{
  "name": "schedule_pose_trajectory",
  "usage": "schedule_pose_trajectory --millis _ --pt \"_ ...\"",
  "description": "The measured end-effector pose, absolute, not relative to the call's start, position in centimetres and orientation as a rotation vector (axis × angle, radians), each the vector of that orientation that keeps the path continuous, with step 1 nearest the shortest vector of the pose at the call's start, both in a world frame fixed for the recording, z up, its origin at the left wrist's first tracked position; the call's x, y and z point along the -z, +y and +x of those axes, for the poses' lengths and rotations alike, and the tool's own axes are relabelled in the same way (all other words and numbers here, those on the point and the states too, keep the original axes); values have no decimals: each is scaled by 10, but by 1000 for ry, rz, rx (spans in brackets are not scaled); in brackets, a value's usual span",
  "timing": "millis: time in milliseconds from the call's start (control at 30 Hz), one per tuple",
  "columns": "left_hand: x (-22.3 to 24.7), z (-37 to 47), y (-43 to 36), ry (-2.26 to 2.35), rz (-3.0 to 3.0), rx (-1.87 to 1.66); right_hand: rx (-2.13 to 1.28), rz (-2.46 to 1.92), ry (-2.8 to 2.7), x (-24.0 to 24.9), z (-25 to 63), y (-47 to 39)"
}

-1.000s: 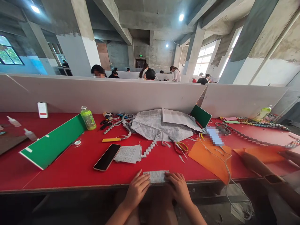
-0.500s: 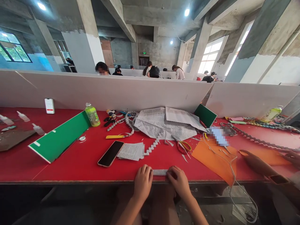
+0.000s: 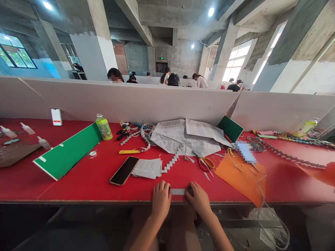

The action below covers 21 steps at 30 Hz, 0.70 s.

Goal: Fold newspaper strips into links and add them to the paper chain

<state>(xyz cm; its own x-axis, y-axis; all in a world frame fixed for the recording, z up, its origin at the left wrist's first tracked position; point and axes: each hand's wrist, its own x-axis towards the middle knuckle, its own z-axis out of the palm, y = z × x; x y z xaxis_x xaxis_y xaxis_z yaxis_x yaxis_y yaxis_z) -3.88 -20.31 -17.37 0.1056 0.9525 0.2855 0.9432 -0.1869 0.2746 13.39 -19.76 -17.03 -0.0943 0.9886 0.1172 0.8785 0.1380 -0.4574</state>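
Note:
A narrow folded strip of printed paper (image 3: 178,191) lies flat near the table's front edge, between my two hands. My left hand (image 3: 161,195) grips its left end, fingers bent over it. At the other end, my right hand (image 3: 196,196) pinches the strip between thumb and fingers. Just beyond them rests a stack of cut newspaper pieces (image 3: 147,168), with a zigzag folded paper chain (image 3: 171,164) beside it. A black-screened phone (image 3: 124,170) lies left of the stack. Scissors (image 3: 205,164) with yellow and red handles are farther right among paper scraps.
Newspaper sheets (image 3: 170,134) spread before the grey partition (image 3: 131,101). A green board (image 3: 69,150) and a green drink bottle (image 3: 104,127) stand at left. Orange paper (image 3: 235,174) and a white cable (image 3: 260,190) lie right, the cable hanging over the edge. Small glue bottles (image 3: 44,143) sit far left.
The co-worker's hands at the right have gone out of view, and orange paper there has shifted right. My hands stay on the strip, almost unmoved.

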Motion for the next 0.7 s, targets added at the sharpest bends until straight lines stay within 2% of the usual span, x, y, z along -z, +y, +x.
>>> schedule_pose_trajectory --millis 233,500,700 --pt "175 -39 -202 1992 2307 -621 -353 -1877 -2054 171 133 -196" --pt "177 -38 -204 1933 2207 -782 -461 -1920 -1881 170 132 -198" --pt "170 -38 -207 1851 2252 -763 -571 -1874 -1854 161 132 -197"
